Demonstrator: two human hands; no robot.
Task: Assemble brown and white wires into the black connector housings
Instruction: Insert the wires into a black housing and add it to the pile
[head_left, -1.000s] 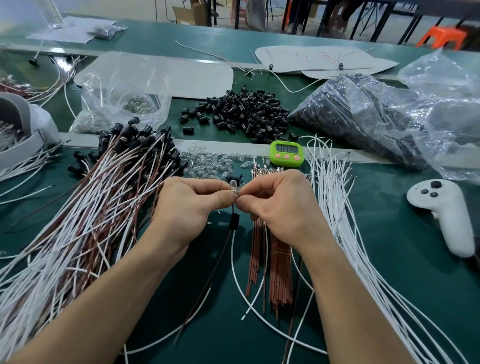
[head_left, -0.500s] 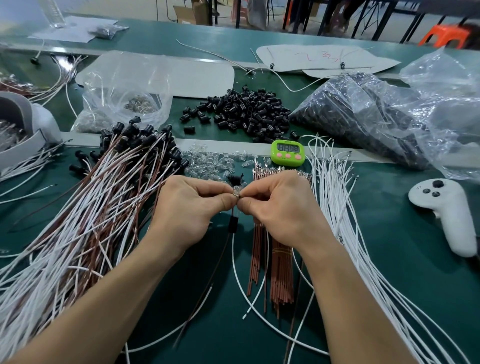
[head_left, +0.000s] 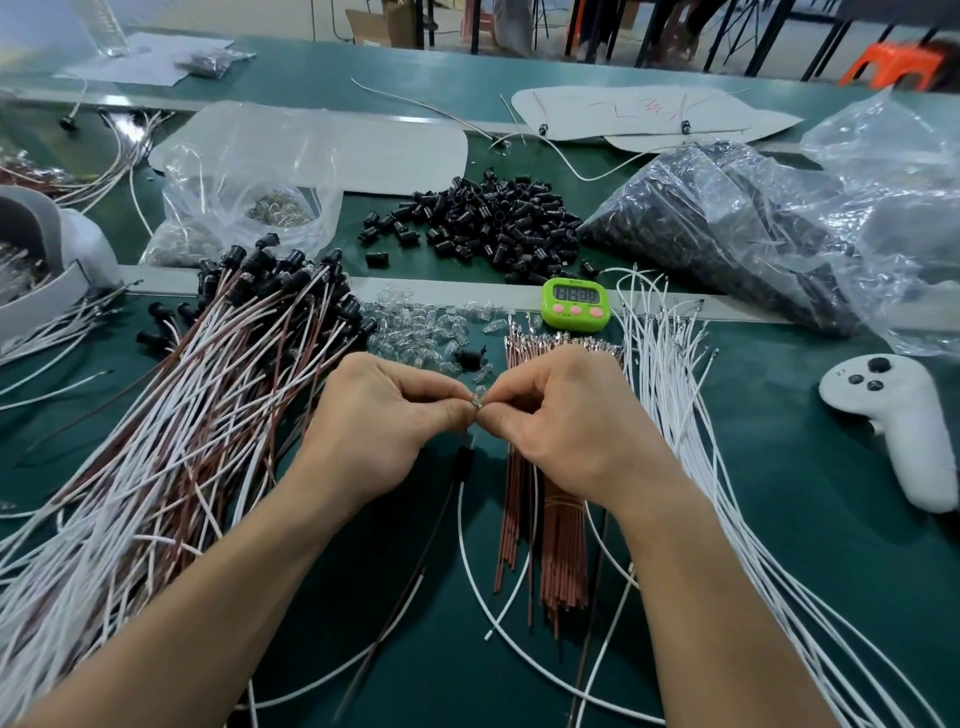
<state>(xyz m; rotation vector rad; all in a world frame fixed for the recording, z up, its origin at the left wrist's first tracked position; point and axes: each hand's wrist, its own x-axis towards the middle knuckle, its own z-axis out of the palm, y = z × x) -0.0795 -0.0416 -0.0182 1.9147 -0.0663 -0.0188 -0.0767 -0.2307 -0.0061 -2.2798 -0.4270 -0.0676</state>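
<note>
My left hand (head_left: 384, 415) and my right hand (head_left: 566, 415) meet at the table's middle, both pinching a small clear bulb (head_left: 478, 399) between thumb and fingertips. Below the bulb a black connector housing (head_left: 462, 460) hangs on a brown wire and a white wire (head_left: 470, 561) that trail toward me. Loose brown wires (head_left: 550, 551) lie under my right wrist, loose white wires (head_left: 670, 374) to their right. A heap of black housings (head_left: 483, 223) sits behind. Finished wire pairs with housings (head_left: 197, 395) are piled at left.
Clear bulbs (head_left: 415, 332) are scattered beyond my hands beside a green timer (head_left: 574, 304). A white controller (head_left: 904, 426) lies at right. Plastic bags (head_left: 753, 228) of parts stand at the back right, another bag (head_left: 244, 187) at back left.
Both hands stay together at the same spot. The fingertips have shifted slightly around the bulb, and the housing still hangs beneath them.
</note>
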